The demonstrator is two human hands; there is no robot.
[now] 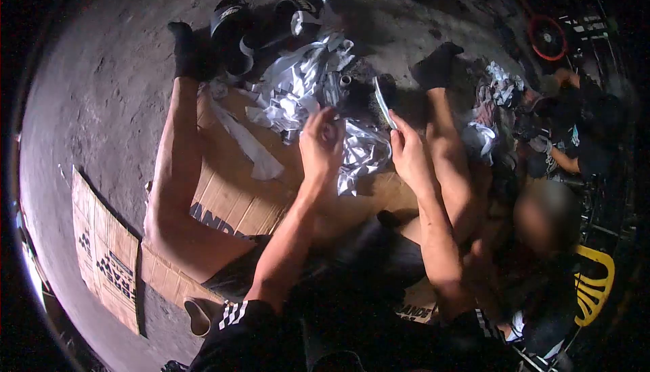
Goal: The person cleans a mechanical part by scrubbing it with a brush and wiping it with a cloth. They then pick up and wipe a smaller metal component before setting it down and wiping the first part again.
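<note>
My left hand (321,147) is raised over the pile of crumpled silvery-white scraps (298,80), its fingers curled. A small roundish thing may be in it, but I cannot make it out. In my right hand (410,154), closed between thumb and fingers, a narrow flat pale strip (382,99) points up and away from me. Between and just below the hands lie more shiny white scraps (362,155). A short dark cylinder with a round opening (346,80) sits beyond the hands, near the pile.
Flattened cardboard (237,189) lies under my outstretched legs, with another cardboard piece (105,257) at left. Dark rolls (230,19) stand beyond. On the right are another person (582,121), cloth scraps (484,128), a red ring (547,38) and a yellow chair back (596,284).
</note>
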